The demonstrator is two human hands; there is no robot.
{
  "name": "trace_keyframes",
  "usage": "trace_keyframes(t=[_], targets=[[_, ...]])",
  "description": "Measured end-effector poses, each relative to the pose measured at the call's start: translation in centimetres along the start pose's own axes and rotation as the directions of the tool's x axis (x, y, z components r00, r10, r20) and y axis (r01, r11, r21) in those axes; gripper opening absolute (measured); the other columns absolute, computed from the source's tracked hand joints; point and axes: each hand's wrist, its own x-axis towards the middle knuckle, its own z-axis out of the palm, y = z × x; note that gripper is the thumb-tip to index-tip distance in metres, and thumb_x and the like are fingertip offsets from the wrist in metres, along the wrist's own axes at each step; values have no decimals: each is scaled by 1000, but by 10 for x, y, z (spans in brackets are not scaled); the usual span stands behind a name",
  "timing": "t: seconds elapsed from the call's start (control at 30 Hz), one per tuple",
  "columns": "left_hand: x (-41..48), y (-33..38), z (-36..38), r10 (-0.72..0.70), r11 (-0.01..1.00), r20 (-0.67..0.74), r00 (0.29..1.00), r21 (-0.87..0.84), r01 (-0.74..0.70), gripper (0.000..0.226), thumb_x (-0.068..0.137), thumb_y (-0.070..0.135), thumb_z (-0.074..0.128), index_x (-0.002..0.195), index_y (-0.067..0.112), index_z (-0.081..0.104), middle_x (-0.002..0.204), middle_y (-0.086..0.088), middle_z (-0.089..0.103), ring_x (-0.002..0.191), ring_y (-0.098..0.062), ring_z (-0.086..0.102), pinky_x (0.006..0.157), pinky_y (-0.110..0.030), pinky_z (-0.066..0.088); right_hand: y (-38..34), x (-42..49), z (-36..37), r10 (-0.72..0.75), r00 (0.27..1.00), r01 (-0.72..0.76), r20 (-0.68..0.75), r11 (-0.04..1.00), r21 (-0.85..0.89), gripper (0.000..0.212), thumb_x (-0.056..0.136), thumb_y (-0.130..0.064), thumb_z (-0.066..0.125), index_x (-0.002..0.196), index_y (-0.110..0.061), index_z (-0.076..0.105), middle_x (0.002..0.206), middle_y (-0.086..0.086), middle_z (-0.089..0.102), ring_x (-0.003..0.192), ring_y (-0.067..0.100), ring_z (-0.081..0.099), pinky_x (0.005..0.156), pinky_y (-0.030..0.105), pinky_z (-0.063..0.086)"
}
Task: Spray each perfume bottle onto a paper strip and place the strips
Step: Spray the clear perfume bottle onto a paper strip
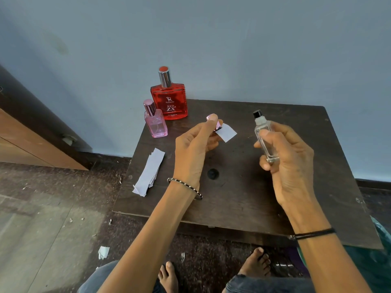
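My right hand grips a clear perfume bottle with a black spray nozzle, held upright above the dark wooden table. My left hand pinches a white paper strip together with a pink cap, level with the bottle's left side. A red perfume bottle with a silver cap stands at the table's far left corner. A small pink perfume bottle stands just in front of it. A stack of white paper strips lies near the table's left edge.
A blue wall rises behind the table. A wooden door or cabinet stands at the left. Paper scraps litter the dark floor. My bare feet show below the table's front edge. A round hole marks the table's middle.
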Motion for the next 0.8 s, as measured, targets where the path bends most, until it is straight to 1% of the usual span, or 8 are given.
trace_keyframes(t=[0.07,0.2,0.37,0.47,0.57,0.63,0.7,0.8], targets=[[-1,0,3,-15,1000,8,1000,-10,15,22,95,37,65,89,24,81,100,2,80,103,-20,73,96,-39,57,0,0,0,-3,1000,3,-25,1000,3,17,85,-26,74,102,-26,77,102,-8,75,78,12,65,44,21,45],[-1,2,7,-75,993,31,997,-86,78,22,96,35,63,89,23,80,103,-2,79,102,-18,74,98,-40,56,-1,-1,1,-29,999,28,-46,999,-16,18,81,-35,75,96,-26,79,97,1,76,68,12,64,44,22,46],[-2,4,9,-79,985,80,994,-144,90,21,97,32,62,93,19,78,105,-3,79,99,-18,75,100,-42,54,-2,-3,-1,-31,999,31,-6,999,-17,14,81,-37,72,88,-28,79,77,-1,74,60,16,60,42,23,43],[-4,5,11,-41,989,94,995,-139,54,21,98,30,61,94,18,79,108,-5,78,106,-23,73,102,-44,52,-3,-5,-1,-38,999,38,37,999,-16,18,83,-37,68,89,-22,76,68,-1,70,54,17,55,38,22,40],[-6,4,12,33,995,100,994,-96,-23,24,99,29,59,97,17,80,109,-6,78,110,-26,71,103,-46,51,-1,-6,-4,-43,996,43,79,999,0,9,83,-38,74,82,-29,77,62,-1,65,51,17,51,36,20,37],[-7,3,12,77,995,117,990,-79,-68,24,99,27,58,100,18,80,110,-7,78,111,-27,70,104,-46,50,2,-7,-7,-82,989,86,124,996,-25,10,78,-41,74,80,-32,76,58,-1,59,48,13,47,36,19,35],[-9,2,12,102,991,137,985,-95,-89,23,99,26,59,100,21,81,110,-6,77,111,-28,70,104,-46,50,5,-8,-8,-138,973,152,182,986,-64,18,75,-42,70,83,-27,74,58,-3,55,46,10,44,39,19,34],[-8,2,10,128,987,132,983,-118,-113,23,94,28,61,105,20,80,110,-5,77,113,-28,69,104,-45,51,10,-10,-7,-198,955,236,219,958,-165,21,77,-44,68,86,-25,72,67,-10,63,55,3,52,53,17,40]])
